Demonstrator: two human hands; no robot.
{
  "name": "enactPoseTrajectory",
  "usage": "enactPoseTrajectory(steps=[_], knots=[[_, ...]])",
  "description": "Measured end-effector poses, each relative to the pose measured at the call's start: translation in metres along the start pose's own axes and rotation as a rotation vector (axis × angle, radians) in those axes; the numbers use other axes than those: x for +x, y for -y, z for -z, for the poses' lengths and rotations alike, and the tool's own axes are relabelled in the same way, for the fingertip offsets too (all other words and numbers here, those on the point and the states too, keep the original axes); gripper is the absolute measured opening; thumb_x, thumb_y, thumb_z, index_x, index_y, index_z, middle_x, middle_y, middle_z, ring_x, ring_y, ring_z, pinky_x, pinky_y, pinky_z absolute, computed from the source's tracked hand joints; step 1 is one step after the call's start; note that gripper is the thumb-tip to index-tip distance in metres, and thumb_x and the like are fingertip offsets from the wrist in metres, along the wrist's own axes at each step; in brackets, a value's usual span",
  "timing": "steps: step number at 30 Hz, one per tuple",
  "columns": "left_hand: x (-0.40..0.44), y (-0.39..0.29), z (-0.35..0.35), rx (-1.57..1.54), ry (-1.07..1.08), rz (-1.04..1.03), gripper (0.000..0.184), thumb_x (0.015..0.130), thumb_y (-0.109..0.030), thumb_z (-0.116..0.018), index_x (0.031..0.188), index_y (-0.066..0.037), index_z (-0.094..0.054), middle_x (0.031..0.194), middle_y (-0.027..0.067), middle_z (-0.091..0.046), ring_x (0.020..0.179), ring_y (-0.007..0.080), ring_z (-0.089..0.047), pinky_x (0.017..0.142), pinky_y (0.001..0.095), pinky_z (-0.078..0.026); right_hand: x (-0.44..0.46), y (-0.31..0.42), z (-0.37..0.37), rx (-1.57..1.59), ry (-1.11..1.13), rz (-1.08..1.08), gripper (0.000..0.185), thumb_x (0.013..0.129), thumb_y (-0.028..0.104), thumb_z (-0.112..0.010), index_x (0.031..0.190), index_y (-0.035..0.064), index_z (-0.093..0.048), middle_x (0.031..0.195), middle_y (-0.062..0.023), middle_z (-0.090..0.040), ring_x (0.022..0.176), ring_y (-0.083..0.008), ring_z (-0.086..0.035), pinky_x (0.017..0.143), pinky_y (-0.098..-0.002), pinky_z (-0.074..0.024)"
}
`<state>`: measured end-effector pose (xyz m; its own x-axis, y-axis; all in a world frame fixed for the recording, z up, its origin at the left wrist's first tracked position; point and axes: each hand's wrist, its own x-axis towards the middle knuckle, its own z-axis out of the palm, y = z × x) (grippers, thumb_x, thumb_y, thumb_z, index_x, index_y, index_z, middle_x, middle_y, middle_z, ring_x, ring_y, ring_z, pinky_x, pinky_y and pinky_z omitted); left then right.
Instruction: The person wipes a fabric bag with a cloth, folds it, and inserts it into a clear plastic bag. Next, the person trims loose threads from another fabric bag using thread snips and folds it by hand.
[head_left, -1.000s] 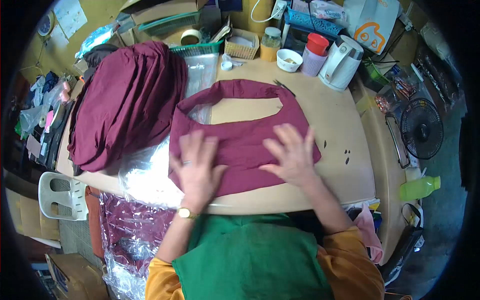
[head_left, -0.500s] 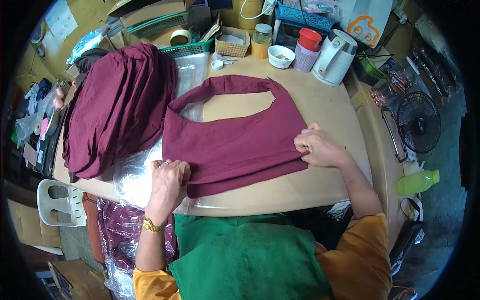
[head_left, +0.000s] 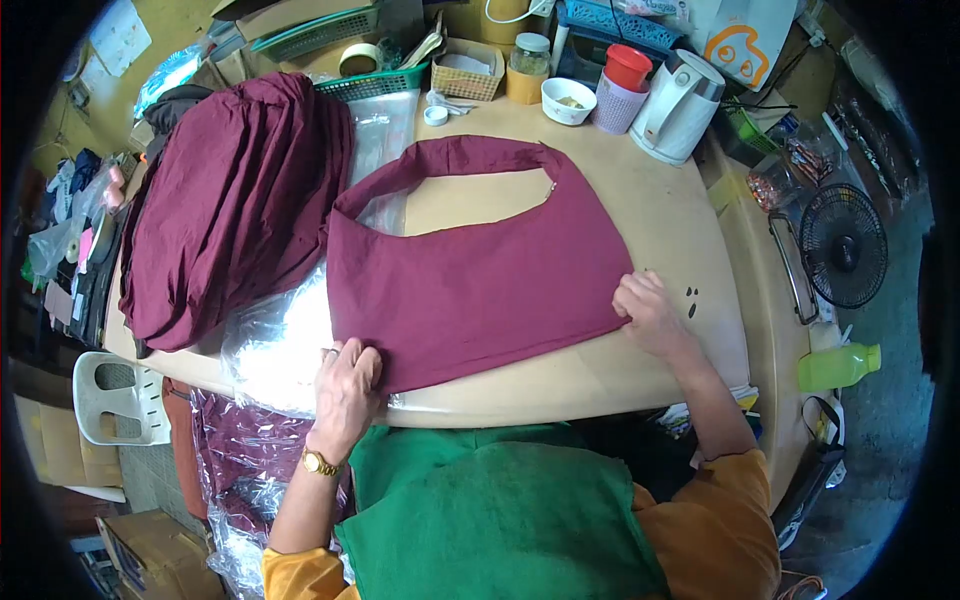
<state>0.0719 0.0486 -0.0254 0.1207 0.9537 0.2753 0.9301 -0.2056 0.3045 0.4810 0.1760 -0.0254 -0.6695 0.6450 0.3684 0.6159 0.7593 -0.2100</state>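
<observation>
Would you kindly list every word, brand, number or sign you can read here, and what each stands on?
No word or number is readable.
White bag: orange logo, no legible word.
Packet: print too blurred.
Bowl: any marking too small.
Wall paper: too blurred.
Watch: dial too small.

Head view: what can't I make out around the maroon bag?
In the head view:
Maroon bag: underside hidden against the table.
Left hand: exact grip hidden beneath its knuckles.
Right hand: exact grip hidden by its fist.
White bowl: contents too small to identify.
Bag with orange print: top cut off by upper edge.
</observation>
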Motion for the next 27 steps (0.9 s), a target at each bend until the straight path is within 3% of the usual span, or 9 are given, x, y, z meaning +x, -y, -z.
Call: enactPoseTrajectory(steps=[2,3,6,7,10,11,13,17,27], knots=[[-0.011,0.008,-0.011,0.066,0.047,-0.052,0.021,0.062,0.001,-0.066,0.077,-0.008,-0.055,0.077,0.0092,-0.05,0.076,0.0293,-0.052,0.071,0.0404,-0.042,-0.005,0.0,-0.001,0.027,0.003,-0.028,0.026,0.058,-0.007,-0.06,0.074,0.0065,-0.043,0.073,-0.009,-0.043,0.073,-0.029,-0.048,0.068,-0.0395,-0.0356],[-0.01,0.005,-0.007,0.064,0.202,0.017,0.023,0.069,0.006,-0.063,0.086,-0.006,-0.055,0.088,0.0131,-0.051,0.085,0.0343,-0.051,0.077,0.044,-0.041,-0.004,0.003,0.0,0.012,0.089,-0.123,0.024,0.062,-0.006,-0.059,0.076,0.0057,-0.044,0.077,-0.0102,-0.045,0.077,-0.0306,-0.051,0.071,-0.0414,-0.0373],[-0.009,-0.004,0.014,0.157,0.186,-0.008,0.024,0.075,0.004,-0.062,0.097,-0.002,-0.054,0.099,0.0172,-0.049,0.093,0.0354,-0.051,0.082,0.0451,-0.043,-0.005,0.016,0.025,0.043,0.216,-0.305,0.021,0.069,-0.007,-0.058,0.083,0.005,-0.049,0.09,-0.0123,-0.052,0.089,-0.0329,-0.055,0.081,-0.0448,-0.0407],[-0.006,-0.014,0.04,0.213,0.458,0.062,0.03,0.081,-0.002,-0.063,0.109,0.002,-0.053,0.112,0.0209,-0.047,0.104,0.0374,-0.049,0.088,0.0453,-0.043,-0.002,0.021,0.038,0.092,0.251,-0.389,0.021,0.073,-0.007,-0.058,0.089,0.005,-0.052,0.099,-0.0131,-0.056,0.097,-0.0335,-0.056,0.088,-0.0465,-0.0423],[0.004,-0.052,0.064,0.057,0.133,0.122,0.043,0.087,-0.018,-0.065,0.124,0.0,-0.052,0.134,0.0205,-0.047,0.125,0.0401,-0.046,0.103,0.052,-0.037,0.017,0.049,0.064,-0.07,0.071,-0.404,0.028,0.083,0.005,-0.062,0.11,0.0054,-0.057,0.121,-0.0157,-0.058,0.119,-0.0349,-0.053,0.104,-0.0486,-0.0376],[0.014,-0.065,0.057,0.059,0.046,0.115,0.053,0.088,-0.021,-0.065,0.134,-0.003,-0.046,0.144,0.0213,-0.038,0.135,0.041,-0.036,0.109,0.0552,-0.03,0.027,0.058,0.055,-0.069,0.07,-0.401,0.028,0.083,0.005,-0.062,0.11,0.0054,-0.057,0.121,-0.0157,-0.058,0.119,-0.0349,-0.053,0.104,-0.0486,-0.0376],[0.033,-0.079,0.024,0.009,-0.054,0.143,0.07,0.09,-0.028,-0.064,0.151,-0.01,-0.034,0.159,0.0216,-0.02,0.149,0.0414,-0.014,0.117,0.0619,-0.011,0.048,0.073,0.026,-0.028,-0.048,-0.288,0.051,0.088,0.026,-0.066,0.134,0.0088,-0.051,0.143,-0.0166,-0.047,0.137,-0.0362,-0.039,0.114,-0.0564,-0.0245],[0.04,-0.054,-0.042,0.152,0.02,0.218,0.074,0.094,-0.048,-0.054,0.154,-0.013,-0.029,0.162,0.0173,-0.018,0.149,0.0399,-0.013,0.113,0.0694,-0.003,0.047,0.033,-0.033,-0.133,0.141,-0.165,0.071,0.09,0.053,-0.057,0.149,0.0172,-0.04,0.158,-0.0166,-0.025,0.146,-0.0406,-0.018,0.114,-0.0684,-0.0075],[0.036,-0.043,-0.031,0.127,0.137,0.223,0.073,0.091,-0.052,-0.055,0.152,-0.015,-0.036,0.16,0.0159,-0.025,0.148,0.0399,-0.018,0.115,0.0672,-0.005,0.039,0.052,-0.029,-0.149,0.292,-0.261,0.071,0.09,0.055,-0.057,0.149,0.0184,-0.04,0.158,-0.0191,-0.025,0.145,-0.0441,-0.02,0.11,-0.0714,-0.0129]])
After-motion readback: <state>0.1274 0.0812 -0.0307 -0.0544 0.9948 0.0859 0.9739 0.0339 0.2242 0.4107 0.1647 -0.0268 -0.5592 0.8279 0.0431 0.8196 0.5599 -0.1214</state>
